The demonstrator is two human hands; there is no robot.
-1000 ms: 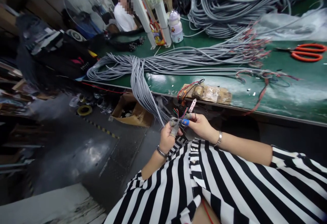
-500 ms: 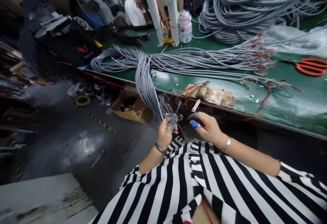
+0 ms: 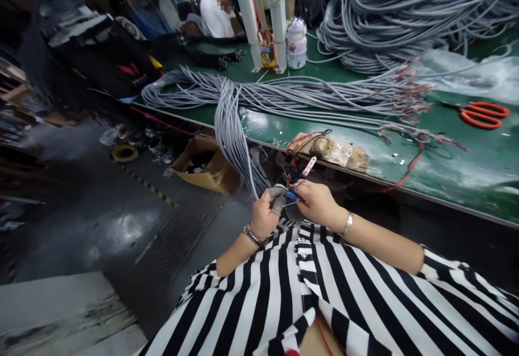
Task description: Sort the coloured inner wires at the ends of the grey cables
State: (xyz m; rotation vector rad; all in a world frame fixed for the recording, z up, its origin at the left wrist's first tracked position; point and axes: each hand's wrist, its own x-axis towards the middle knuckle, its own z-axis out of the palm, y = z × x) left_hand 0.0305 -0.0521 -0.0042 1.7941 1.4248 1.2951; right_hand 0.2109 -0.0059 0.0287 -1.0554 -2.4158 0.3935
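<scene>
Workshop floor (image 3: 121, 226) is dark and cluttered down the left, with a long green bench (image 3: 478, 177) running across most of the view. Biggest thing on it is a fat coil of grey cable (image 3: 385, 20) at the back right. In front of that lies a long grey bundle (image 3: 308, 96), its right-hand ends already showing loose reddish inner wires, so I'd call those opened up. Another hank (image 3: 233, 145) crosses over it and droops off the front edge, down near the hands. Orange-handled scissors (image 3: 484, 114) sit off to the right, not in use.

Left hand (image 3: 264, 214) is pinched on a cable end below the bench edge, and the right hand (image 3: 320, 202) is closed on the same spot, fingertips practically meeting. Little coloured wires (image 3: 286, 178) poke out above, so that end looks stripped, but probably unfinished. Can't tell how many drooping ends are done; too blurry.
</scene>
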